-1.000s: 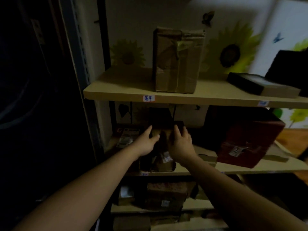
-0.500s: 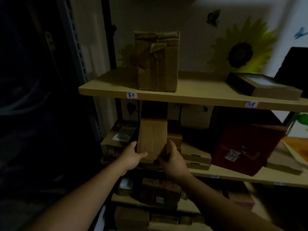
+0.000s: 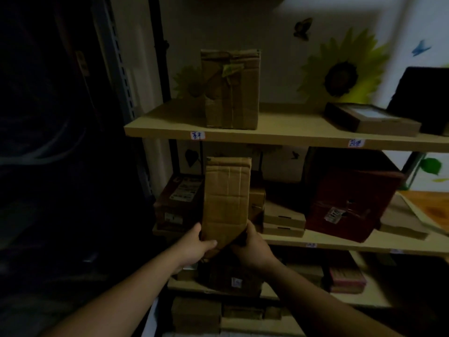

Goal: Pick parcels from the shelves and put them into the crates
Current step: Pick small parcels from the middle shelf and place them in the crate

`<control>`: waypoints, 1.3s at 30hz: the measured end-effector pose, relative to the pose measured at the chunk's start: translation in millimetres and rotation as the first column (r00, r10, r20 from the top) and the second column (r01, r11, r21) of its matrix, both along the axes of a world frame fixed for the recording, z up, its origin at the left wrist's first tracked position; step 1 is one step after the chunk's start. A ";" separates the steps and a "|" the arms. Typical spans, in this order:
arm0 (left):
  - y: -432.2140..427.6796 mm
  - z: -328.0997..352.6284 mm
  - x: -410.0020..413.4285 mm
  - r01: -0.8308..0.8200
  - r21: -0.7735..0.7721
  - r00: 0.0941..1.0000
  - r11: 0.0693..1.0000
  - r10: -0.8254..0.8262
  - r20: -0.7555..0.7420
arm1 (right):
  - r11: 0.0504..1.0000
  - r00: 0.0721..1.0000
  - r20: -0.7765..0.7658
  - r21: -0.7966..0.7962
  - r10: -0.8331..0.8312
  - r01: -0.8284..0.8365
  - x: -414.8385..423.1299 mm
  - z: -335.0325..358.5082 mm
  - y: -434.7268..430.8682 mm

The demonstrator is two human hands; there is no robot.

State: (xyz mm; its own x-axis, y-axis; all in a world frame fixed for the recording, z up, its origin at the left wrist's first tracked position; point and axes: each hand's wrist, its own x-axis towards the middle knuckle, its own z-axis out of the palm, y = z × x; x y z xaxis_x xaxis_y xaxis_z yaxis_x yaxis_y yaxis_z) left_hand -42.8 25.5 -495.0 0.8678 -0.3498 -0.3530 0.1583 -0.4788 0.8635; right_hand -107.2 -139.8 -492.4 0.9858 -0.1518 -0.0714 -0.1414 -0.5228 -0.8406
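Dim shelving [image 3: 279, 138] fills the view; nearest, left hand [image 3: 192, 250] and right hand [image 3: 254, 251] curl their fingers [image 3: 209, 243] round the bottom corners of an upright cardboard parcel [image 3: 227, 200], held before the middle shelf [image 3: 340, 246]; behind sits a red box [image 3: 352, 190], its label unreadable.

Upper shelf [image 3: 279, 136] overhangs; red box [image 3: 352, 203] and flat boxes [image 3: 283, 218] crowd right.

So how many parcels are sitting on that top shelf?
3: a tall cardboard box at left, a flat box toward the right, a black box at the right edge. Others may be off-frame.
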 end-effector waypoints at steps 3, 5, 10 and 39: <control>-1.7 9.1 3.5 -0.074 -0.086 0.997 0.994 0.073 -0.012 | 1.000 0.997 0.073 -0.004 -0.008 0.008 -3.0 7.1 3.3; -0.9 15.5 5.6 -0.163 -0.178 0.987 0.970 0.159 -0.037 | 0.999 0.995 0.099 -0.034 0.015 -0.012 -4.0 12.7 8.0; 1.9 23.3 6.2 -0.204 -0.211 0.977 0.956 0.212 0.016 | 0.997 0.996 0.072 -0.054 0.057 -0.053 -1.6 20.1 16.5; 26.0 28.5 5.8 -0.390 -0.312 0.915 0.866 0.403 -0.027 | 0.990 0.986 -0.138 -0.090 0.098 -0.111 13.1 8.1 5.9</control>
State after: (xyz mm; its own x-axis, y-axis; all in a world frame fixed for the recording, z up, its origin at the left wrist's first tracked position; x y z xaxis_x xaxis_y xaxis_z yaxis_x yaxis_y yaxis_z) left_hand -37.0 51.5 -466.5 0.9667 -0.0580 -0.2492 0.2431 -0.0953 0.9653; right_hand -94.1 -133.9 -484.4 0.9794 -0.0610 -0.1926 -0.1885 -0.6188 -0.7626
